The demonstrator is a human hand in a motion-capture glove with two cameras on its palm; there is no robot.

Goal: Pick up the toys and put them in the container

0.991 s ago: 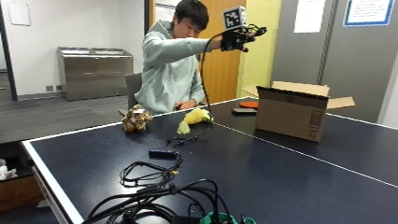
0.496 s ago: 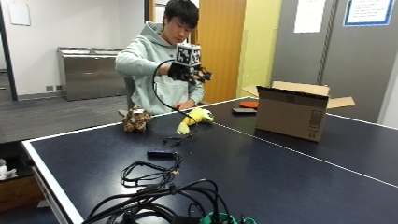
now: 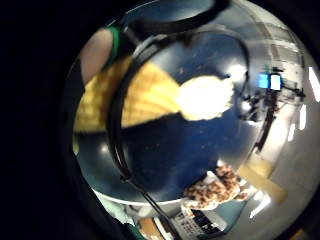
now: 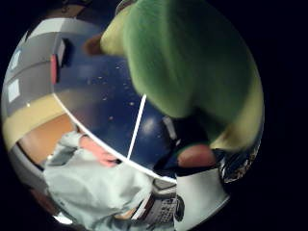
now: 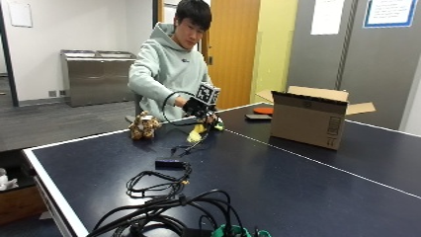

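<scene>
Off to the left of your hand, the spotted plush toy (image 5: pixel 143 126) sits on the blue table (image 5: pixel 276 182). Your gloved right hand (image 5: pixel 200 109) is down on the soft yellow-green plush toy (image 5: pixel 199 131); I cannot tell if your fingers grip it. Next, I think, grab it, lift it and carry it right to the open cardboard box (image 5: pixel 308 118).

yellow-green plush toy (image 5: pixel 199 131), spotted brown toy (image 5: pixel 143 125), blue table (image 5: pixel 276 173)
</scene>
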